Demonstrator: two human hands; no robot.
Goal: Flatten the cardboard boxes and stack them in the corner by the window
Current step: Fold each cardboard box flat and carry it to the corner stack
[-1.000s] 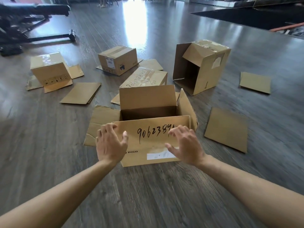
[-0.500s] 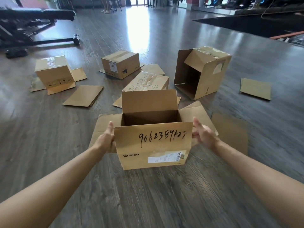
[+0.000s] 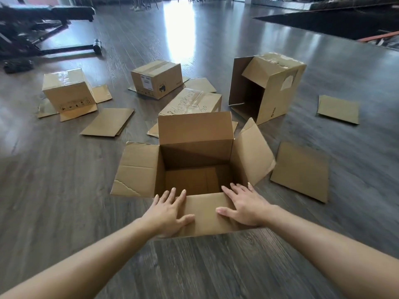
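Observation:
An open cardboard box (image 3: 194,145) stands upright on the wood floor right in front of me, its four top flaps spread out and its inside empty. My left hand (image 3: 170,210) and my right hand (image 3: 244,203) lie flat with straight fingers on the near flap (image 3: 205,214), which is folded down toward me. Both sets of fingertips reach the box's near rim. Behind it lie a long closed box with handwriting (image 3: 192,102), a taped box (image 3: 157,79), another closed box (image 3: 68,91) at the left, and a tall box on its side (image 3: 272,87) with its opening facing left.
Flat cardboard sheets lie scattered: one (image 3: 301,170) just right of the open box, one (image 3: 339,108) far right, one (image 3: 108,121) to the left. A black wheeled frame (image 3: 43,24) stands at the back left. A dark mat (image 3: 323,20) covers the back right floor.
My hands have left the box's sides and now press the near flap down flat. My view has moved over the box, so its empty inside shows.

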